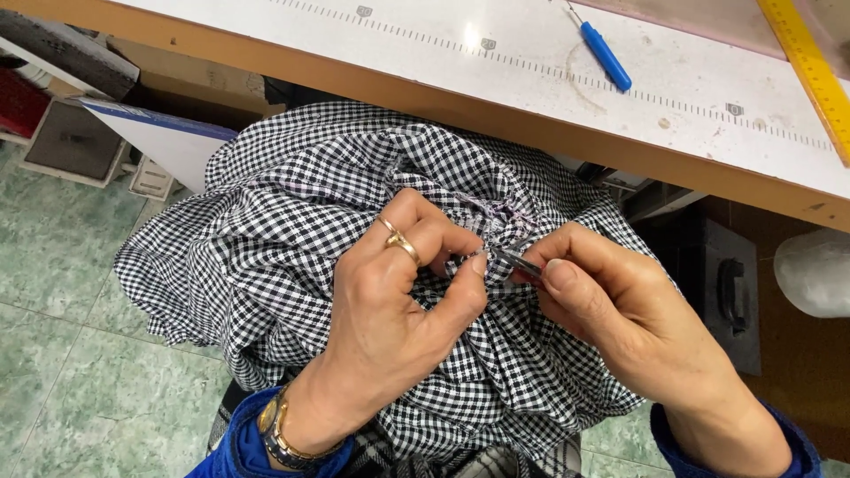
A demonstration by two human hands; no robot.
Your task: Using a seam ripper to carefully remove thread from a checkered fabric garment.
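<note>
Checked cloth (292,257), black and white, bunched in the lap below the table edge (496,124). Soft, light, limp by the look; best pinched at a fold close to the seam. Left hand (390,310) closed on a pleat between thumb and forefinger. Right hand (620,310) pinched shut on a small metal tool (516,262), tip at the seam. On the table, a blue-handled pick (606,55) and yellow ruler (810,66). No packages or signs readable.

blue seam ripper (606,55), yellow ruler (815,71), white table (531,80)
</note>
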